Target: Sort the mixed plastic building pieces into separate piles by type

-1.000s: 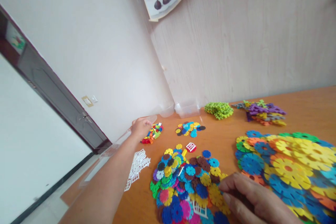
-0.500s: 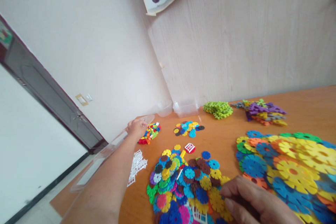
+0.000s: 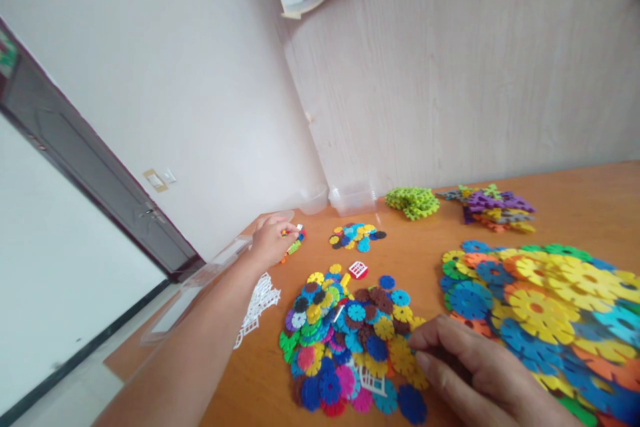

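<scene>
My left hand (image 3: pixel 270 240) reaches far out over a small heap of tiny coloured blocks (image 3: pixel 294 240) near the table's left edge, its fingers curled down onto the pieces. My right hand (image 3: pixel 470 370) rests low at the front, fingers bent, its fingertips touching yellow discs at the right side of a pile of small snowflake discs (image 3: pixel 345 340). A red window piece (image 3: pixel 358 269) lies at the top of that pile. White lattice pieces (image 3: pixel 257 303) lie beside my left forearm.
Large flower discs (image 3: pixel 545 300) spread over the right of the orange table (image 3: pixel 415 253). Farther back lie a small disc cluster (image 3: pixel 356 235), green pieces (image 3: pixel 413 202), a purple and orange heap (image 3: pixel 493 208) and clear plastic tubs (image 3: pixel 350 198). A clear lid (image 3: pixel 200 280) lies at the left edge.
My left hand has shifted onto the small blocks, covering most of them. My right hand has barely moved on the disc pile. The camera tilted slightly.
</scene>
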The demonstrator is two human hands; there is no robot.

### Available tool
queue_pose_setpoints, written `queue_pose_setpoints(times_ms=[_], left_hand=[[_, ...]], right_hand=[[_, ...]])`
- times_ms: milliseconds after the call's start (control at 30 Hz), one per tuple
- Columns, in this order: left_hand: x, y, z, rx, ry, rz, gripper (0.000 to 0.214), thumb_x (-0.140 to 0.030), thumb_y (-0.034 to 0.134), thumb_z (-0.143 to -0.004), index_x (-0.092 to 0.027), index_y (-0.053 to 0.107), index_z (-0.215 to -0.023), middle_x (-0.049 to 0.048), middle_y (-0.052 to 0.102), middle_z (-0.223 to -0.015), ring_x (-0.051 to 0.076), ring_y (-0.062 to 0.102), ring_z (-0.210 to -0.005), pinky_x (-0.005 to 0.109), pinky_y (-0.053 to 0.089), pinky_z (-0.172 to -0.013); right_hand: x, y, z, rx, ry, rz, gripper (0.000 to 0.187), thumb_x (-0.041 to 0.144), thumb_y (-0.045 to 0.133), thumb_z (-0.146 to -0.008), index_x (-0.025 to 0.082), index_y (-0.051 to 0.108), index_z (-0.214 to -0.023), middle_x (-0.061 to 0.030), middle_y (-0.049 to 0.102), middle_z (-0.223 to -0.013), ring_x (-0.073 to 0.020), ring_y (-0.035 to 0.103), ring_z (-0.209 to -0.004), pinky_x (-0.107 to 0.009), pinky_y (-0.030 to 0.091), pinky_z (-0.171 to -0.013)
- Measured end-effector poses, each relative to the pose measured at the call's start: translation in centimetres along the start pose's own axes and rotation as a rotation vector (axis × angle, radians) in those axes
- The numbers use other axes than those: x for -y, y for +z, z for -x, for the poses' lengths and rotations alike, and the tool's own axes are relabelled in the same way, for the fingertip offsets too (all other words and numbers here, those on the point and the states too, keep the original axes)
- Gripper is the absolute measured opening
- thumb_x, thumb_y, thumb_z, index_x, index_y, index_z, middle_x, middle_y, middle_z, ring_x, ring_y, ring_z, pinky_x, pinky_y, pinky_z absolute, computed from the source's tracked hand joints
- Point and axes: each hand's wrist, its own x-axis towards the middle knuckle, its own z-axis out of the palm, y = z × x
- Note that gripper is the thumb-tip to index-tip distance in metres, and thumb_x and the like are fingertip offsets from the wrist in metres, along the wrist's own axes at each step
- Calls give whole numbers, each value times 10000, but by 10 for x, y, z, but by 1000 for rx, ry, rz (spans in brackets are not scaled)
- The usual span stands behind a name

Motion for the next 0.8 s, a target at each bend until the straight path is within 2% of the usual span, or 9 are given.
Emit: queue_pose_setpoints(times_ms=[133,267,433,567,800], left_hand=[[-31,-13,22,170,204,154,191,-356,601,-810,-263,746,-890,32,628,-1211,222,492,-1219,390,316,-1096],[-60,-22,45,303,316,208,144,-327,631,-798,-256,739,-861,35,603,-1247,240,469,-1246,419,314,-1098],[-79,-27,62,426,473,208,132,-259,647,-774,-287,746,-857,19,591,-1270,250,428,-1270,434,314,-1090],[-87,-25,66,454,520,225,186,-198,648,-738,-302,752,-852,18,598,-1260,256,416,-1279,423,328,-1076],[-93,-12,63,426,521,213,140,-226,671,-714,-300,741,-809,18,597,-1265,264,413,-1276,425,332,-1077]], right_hand=[[4,-2,3,-27,-16,-4,206,400,489,-887,248,609,-819,-17,668,-789,-164,628,-731,-233,537,-700],[6,-1,4,-32,-27,-6,213,388,473,-890,241,614,-828,-22,670,-796,-163,628,-736,-226,531,-697],[9,-2,2,-15,-16,14,222,371,449,-902,235,616,-849,-21,665,-792,-157,622,-735,-225,524,-696],[10,-3,1,1,-26,18,225,366,441,-903,231,611,-842,-17,662,-795,-155,619,-733,-234,522,-690],[6,-2,3,-18,-49,22,208,350,439,-905,232,601,-848,-14,660,-791,-150,619,-724,-225,518,-682]])
